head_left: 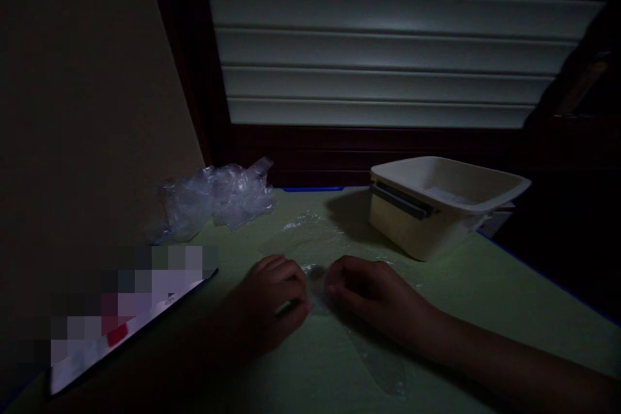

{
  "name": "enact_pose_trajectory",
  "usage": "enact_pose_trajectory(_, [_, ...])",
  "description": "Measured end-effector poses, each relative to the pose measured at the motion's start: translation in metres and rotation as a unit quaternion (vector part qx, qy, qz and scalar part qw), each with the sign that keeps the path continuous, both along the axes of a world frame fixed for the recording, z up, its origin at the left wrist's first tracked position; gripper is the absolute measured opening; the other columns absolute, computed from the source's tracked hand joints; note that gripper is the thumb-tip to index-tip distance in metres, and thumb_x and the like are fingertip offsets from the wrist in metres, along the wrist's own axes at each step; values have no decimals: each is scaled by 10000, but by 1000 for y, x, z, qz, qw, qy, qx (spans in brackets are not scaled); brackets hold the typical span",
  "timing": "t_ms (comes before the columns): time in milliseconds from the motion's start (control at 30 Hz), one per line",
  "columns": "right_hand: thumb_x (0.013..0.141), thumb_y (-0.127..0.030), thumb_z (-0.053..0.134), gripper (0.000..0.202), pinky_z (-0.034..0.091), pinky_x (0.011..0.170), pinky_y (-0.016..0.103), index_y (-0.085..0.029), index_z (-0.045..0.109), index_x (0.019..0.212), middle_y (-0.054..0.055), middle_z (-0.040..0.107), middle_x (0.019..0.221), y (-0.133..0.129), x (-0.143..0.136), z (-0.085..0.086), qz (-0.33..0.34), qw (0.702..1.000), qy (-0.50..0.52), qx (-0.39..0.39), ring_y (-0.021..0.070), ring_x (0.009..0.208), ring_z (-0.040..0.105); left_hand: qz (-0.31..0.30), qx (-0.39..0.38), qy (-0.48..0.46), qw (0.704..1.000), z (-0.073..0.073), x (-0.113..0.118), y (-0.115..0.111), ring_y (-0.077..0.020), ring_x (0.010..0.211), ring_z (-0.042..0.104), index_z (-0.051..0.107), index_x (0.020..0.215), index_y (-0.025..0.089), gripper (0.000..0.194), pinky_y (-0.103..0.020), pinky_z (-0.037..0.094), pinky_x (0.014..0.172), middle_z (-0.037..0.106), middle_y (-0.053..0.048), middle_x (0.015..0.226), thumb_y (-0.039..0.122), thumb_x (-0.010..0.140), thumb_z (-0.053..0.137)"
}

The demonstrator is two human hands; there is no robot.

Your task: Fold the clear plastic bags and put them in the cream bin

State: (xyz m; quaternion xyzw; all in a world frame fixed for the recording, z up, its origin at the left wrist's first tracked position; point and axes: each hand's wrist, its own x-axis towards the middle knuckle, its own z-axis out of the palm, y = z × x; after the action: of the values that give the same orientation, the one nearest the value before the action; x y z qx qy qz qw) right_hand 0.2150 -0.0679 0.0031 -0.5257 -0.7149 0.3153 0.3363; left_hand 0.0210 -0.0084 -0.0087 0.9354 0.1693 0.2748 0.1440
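Close together over the green tabletop (451, 297), both hands have their fingers curled onto a thin clear plastic bag (319, 297). My left hand (276, 297) pinches its left side, thumb against the fingers. From the right, my right hand (366, 288) grips the other side, palm turned inward. Part of the clear film trails toward me beneath the right wrist, and more glossy film (301, 226) lies flat beyond the hands. Dim light hides the exact fold of plastic between the fingertips.
A crumpled heap of clear plastic bags (228, 197) sits at the back left. At the back right stands a cream bin (412, 226) with a grey handle and something pale inside. A lit screen (145, 310), partly pixelated, lies at left. A louvered door (378, 52) rises behind.
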Motion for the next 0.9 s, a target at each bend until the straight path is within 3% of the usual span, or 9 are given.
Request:
enact_pose_trajectory(267, [776,-168,525,378,409,525,230,-166,436,1143,21,625,762,-2,-1,3,-51,997,-38,42,126,591,552,42,43,17,998,-4,1,3,-163,793,496,485,701,172,97,-384,357,860,536,-2,776,130,767,542])
enact_pose_trajectory(400, [769,-174,541,298,399,535,239,-164,493,1064,19,599,748,-3,1,4,-64,986,-122,91,131,598,537,40,85,30,995,-4,1,3,-160,767,508,483,717,177,96,-389,375,862,546,4,762,138,766,555])
enact_pose_trajectory(500, [806,-174,500,91,396,586,254,-153,573,857,42,566,751,-4,0,5,1,966,-208,154,148,666,520,36,140,32,989,-3,1,1,-166,766,519,511,738,178,76,-395,390,856,555,-1,759,135,770,565])
enact_pose_trajectory(600, [846,-163,454,163,397,637,263,-146,602,781,57,557,760,-5,-1,6,70,945,-266,178,154,705,505,53,182,32,981,-3,2,1,-173,763,523,539,748,177,55,-409,403,843,563,-6,767,145,773,576])
enact_pose_trajectory(767, [859,-132,429,186,416,677,265,-140,615,847,65,585,798,-8,-4,8,83,951,-254,157,155,735,519,108,210,36,971,-2,0,2,-193,769,528,567,751,158,61,-404,437,770,580,-31,794,124,797,543])
enact_pose_trajectory(900, [834,-80,407,220,449,672,260,-127,614,890,71,599,809,-11,-4,12,69,967,-213,120,151,722,546,75,232,35,969,-3,-1,-1,-188,800,517,573,795,142,127,-331,441,711,583,-51,849,78,836,472])
